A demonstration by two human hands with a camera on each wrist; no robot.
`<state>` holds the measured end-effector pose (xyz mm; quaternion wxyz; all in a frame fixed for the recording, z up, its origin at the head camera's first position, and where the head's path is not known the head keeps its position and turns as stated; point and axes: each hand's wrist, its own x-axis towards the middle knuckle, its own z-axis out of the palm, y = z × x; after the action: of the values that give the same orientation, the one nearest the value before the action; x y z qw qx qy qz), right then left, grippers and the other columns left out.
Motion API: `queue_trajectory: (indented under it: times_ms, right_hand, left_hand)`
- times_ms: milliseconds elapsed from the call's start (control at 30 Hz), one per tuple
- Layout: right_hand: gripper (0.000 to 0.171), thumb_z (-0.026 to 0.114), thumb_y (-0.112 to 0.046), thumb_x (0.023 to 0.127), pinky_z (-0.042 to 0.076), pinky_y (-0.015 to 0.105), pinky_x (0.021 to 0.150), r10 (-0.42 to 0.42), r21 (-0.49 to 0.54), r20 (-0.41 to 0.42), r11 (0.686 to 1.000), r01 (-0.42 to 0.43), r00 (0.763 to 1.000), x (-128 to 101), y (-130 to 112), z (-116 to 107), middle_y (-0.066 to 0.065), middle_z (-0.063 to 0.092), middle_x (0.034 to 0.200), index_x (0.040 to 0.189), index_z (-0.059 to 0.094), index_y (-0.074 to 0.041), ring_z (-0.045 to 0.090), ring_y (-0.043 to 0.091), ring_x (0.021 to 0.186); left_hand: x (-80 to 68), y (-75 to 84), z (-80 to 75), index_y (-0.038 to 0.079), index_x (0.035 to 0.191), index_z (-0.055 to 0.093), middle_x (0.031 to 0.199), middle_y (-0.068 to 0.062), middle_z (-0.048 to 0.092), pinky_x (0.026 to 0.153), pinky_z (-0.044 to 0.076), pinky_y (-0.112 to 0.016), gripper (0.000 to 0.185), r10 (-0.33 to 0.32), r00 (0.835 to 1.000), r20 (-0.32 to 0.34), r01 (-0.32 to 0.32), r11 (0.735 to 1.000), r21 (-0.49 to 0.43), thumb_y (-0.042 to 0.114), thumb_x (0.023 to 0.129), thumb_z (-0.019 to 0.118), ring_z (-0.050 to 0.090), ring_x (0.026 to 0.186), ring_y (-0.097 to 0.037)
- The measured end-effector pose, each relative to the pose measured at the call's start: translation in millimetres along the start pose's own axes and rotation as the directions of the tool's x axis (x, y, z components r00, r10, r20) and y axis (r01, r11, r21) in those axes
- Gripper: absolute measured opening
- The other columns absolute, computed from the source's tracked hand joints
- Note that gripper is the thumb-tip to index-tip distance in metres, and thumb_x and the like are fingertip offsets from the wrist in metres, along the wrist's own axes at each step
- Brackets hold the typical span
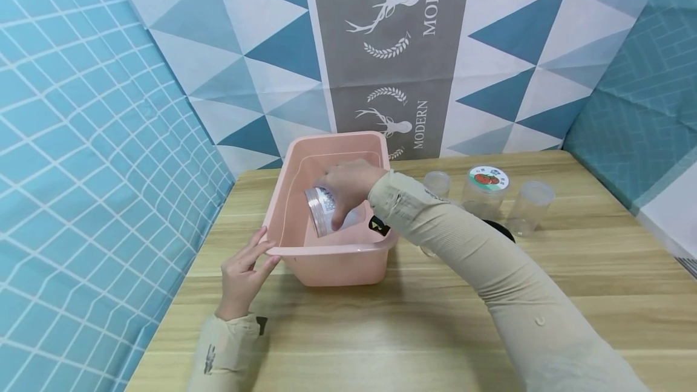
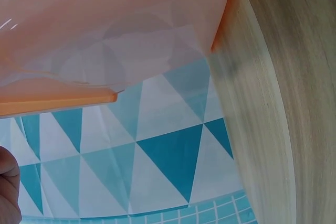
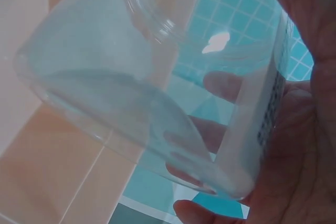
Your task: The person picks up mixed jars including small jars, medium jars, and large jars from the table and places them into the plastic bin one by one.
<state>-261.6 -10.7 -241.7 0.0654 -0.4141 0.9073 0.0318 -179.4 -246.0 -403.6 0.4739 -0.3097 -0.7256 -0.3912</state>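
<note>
A pink plastic bin (image 1: 332, 271) stands on the wooden table. Inside it, my right hand (image 1: 351, 183) grips a clear plastic jar (image 1: 322, 218) that is tilted on its side. The jar has a wide threaded mouth and a white label (image 1: 327, 200) with a printed code. In the right wrist view, fingers (image 3: 226, 85) show through the clear wall of the jar. At the bin's near left corner, my left hand (image 1: 242, 274) pinches the rim, fingers on top and thumb lower. Only a bit of that left hand (image 2: 8, 187) shows in the left wrist view.
Right of the bin stand a small clear jar (image 1: 437, 181), a jar with a tomato-printed lid (image 1: 488, 179) and another clear jar (image 1: 530, 207). My right sleeve partly covers a black round thing (image 1: 501, 230). Patterned cloth (image 1: 218, 23) rises behind the table, blue grid cloth (image 1: 98, 156) at left.
</note>
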Motion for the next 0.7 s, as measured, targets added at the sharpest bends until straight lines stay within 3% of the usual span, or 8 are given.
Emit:
queue_trajectory:
  times_ms: [233,467,700]
  right_hand:
    - [0.075,0.081,-0.052,0.068,0.047,0.031,0.072,0.005,0.012,0.008,1.000,-0.005,1.000,-1.3,-0.5,0.4,-0.004,0.056,0.103,0.131,0.055,-0.021,0.054,0.014,0.090]
    - [0.079,0.076,-0.053,0.075,0.048,0.039,0.085,-0.003,0.018,0.015,1.000,0.003,1.000,-2.5,0.7,-2.7,0.002,0.055,0.130,0.142,0.047,-0.022,0.056,0.020,0.111]
    - [0.072,0.074,-0.051,0.077,0.048,0.040,0.086,-0.013,0.029,0.010,0.999,0.012,1.000,-4.9,2.3,-5.3,0.000,0.056,0.129,0.139,0.050,-0.023,0.056,0.019,0.112]
  left_hand:
    - [-1.7,-0.3,0.1,-0.012,0.082,0.069,0.099,-0.030,0.065,0.048,0.032,-0.010,0.050,-0.007,1.000,-0.005,0.007,1.000,0.002,0.038,0.087,0.068,0.059,0.110,-0.007]
    - [-2.5,-0.6,0.6,-0.012,0.082,0.069,0.098,-0.028,0.066,0.041,0.025,-0.015,0.050,-0.010,1.000,-0.009,0.010,1.000,-0.004,0.038,0.086,0.069,0.059,0.110,-0.007]
    - [-2.1,0.1,0.9,-0.013,0.083,0.069,0.103,-0.025,0.066,0.041,0.024,-0.015,0.050,-0.026,1.000,-0.006,0.025,1.000,-0.015,0.038,0.086,0.069,0.059,0.110,-0.007]
